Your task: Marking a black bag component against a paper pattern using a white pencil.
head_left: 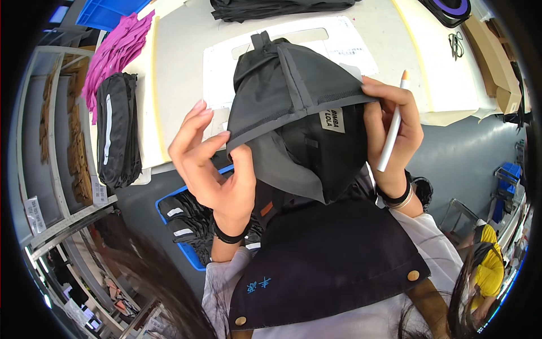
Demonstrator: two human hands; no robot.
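A dark grey and black fabric bag, with mesh edging, a seam strip, a small top loop and a sewn label, is held up between both hands. My left hand grips its lower left edge, some fingers raised and curled. My right hand pinches the upper right edge and also holds a white pen with an orange tip, pointing up. Behind the bag, a white board with a cut-out slot lies on the pale worktable. The bag's inside is partly visible, dark with a grey flap.
Pink fabric and black zipped pieces lie at table left; black fabric, scissors and cardboard beyond. A blue crate holds black items below. Shelving stands left. A person in yellow is at lower right.
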